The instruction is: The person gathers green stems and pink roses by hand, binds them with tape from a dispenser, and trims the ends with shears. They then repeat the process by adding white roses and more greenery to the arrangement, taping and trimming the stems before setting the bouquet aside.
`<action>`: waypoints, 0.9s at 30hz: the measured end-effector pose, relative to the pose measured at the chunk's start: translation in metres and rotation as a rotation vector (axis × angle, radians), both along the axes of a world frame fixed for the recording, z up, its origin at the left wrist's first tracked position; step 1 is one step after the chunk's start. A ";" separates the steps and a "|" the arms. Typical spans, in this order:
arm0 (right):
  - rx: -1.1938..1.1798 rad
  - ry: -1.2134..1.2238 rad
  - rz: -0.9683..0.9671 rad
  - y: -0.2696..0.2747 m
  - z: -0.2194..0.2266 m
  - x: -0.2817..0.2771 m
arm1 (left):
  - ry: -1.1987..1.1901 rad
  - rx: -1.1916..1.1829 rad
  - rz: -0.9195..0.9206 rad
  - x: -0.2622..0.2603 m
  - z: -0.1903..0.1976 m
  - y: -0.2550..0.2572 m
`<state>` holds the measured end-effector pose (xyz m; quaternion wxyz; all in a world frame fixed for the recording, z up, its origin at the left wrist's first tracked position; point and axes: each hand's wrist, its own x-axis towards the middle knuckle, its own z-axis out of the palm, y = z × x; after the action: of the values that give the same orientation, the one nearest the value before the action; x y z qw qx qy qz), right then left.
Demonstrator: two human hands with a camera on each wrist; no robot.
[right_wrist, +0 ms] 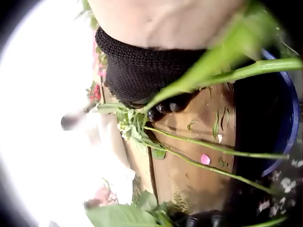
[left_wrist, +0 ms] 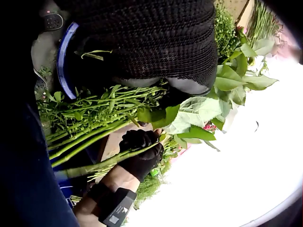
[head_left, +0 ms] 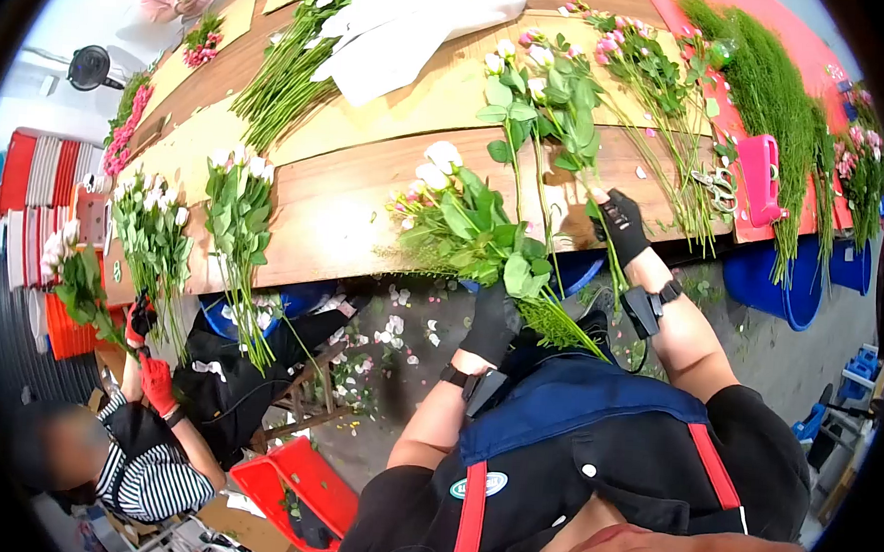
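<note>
My left hand (head_left: 492, 324), in a black knit glove, grips a bouquet (head_left: 475, 223) of white roses, small pink blooms and leafy greens at the table's front edge. Its stems (left_wrist: 90, 137) run back toward my body in the left wrist view. To the right, my gloved right hand (head_left: 622, 225) pinches a single leafy rose stem (head_left: 616, 270), whose leaves (head_left: 576, 123) reach up over the table. In the right wrist view, that stem (right_wrist: 265, 67) crosses in front of the glove (right_wrist: 147, 75), and two thinner stems (right_wrist: 213, 147) lie beyond the curled fingertips.
White rose bundles (head_left: 238, 200) hang over the table edge at left. Pink roses (head_left: 624, 41), scissors (head_left: 714, 188), a pink tool (head_left: 760, 178) and feathery greens (head_left: 771, 93) lie at right. Blue buckets (head_left: 776, 284) stand below. Another person in red gloves (head_left: 159, 386) works at left.
</note>
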<state>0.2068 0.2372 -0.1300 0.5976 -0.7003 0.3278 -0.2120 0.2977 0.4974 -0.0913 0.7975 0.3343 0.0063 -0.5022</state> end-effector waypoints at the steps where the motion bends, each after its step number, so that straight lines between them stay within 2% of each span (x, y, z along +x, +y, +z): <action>1: 0.148 0.094 -0.180 0.013 0.051 0.008 | 0.037 0.008 0.023 0.000 0.012 -0.003; 2: -0.088 0.144 -0.163 0.014 0.061 0.005 | 0.160 0.023 0.013 0.000 0.018 -0.006; 3: -0.279 0.106 -0.157 0.011 0.057 -0.002 | 0.229 0.008 0.002 -0.002 0.011 -0.010; 5: -0.591 0.082 -0.091 0.017 0.077 -0.016 | 0.314 -0.049 -0.020 -0.004 -0.011 -0.018; 6: -0.782 0.099 -0.090 0.023 0.095 -0.020 | 0.293 -0.012 -0.004 -0.004 0.008 -0.025; 7: -0.553 0.158 -0.137 0.029 0.108 -0.029 | 0.283 -0.041 0.000 -0.004 0.011 -0.032; 9: -0.406 0.211 -0.115 0.055 0.140 -0.042 | 0.265 -0.097 0.003 -0.007 0.015 -0.043; 11: -0.398 0.068 -0.022 0.078 0.156 -0.050 | 0.116 -0.112 -0.039 -0.014 0.022 -0.049; 12: -0.511 0.066 0.063 0.086 0.165 -0.051 | 0.051 -0.120 -0.054 -0.019 0.025 -0.054; 13: -0.484 0.058 0.100 0.095 0.170 -0.054 | -0.017 -0.131 -0.069 -0.024 0.028 -0.059; 14: -0.550 0.038 0.087 0.101 0.165 -0.059 | 0.157 -0.182 -0.076 -0.033 0.013 -0.058; 15: -0.614 0.016 0.074 0.105 0.152 -0.065 | 0.273 -0.333 -0.156 -0.034 0.031 -0.058; 17: -0.625 0.054 0.116 0.099 0.135 -0.082 | 0.388 -0.259 -0.159 -0.047 0.016 -0.064; 18: -0.721 0.008 0.094 0.098 0.138 -0.086 | 0.322 -0.234 -0.150 -0.052 0.023 -0.067; 23: -0.694 0.009 0.058 0.083 0.185 -0.131 | 0.107 -0.211 -0.174 -0.090 0.043 -0.091; 24: -0.700 0.018 0.052 0.079 0.184 -0.147 | 0.202 -0.170 -0.183 -0.101 0.044 -0.097; 26: -0.629 0.068 0.054 0.071 0.175 -0.190 | 0.080 -0.188 -0.265 -0.124 0.057 -0.108; 27: -0.648 0.020 0.039 0.072 0.185 -0.205 | 0.017 -0.200 -0.306 -0.136 0.063 -0.115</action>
<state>0.0021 0.3091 0.0552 0.3442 -0.8623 0.2357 -0.2871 0.1612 0.3823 -0.0288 0.7410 0.2461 -0.0877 -0.6186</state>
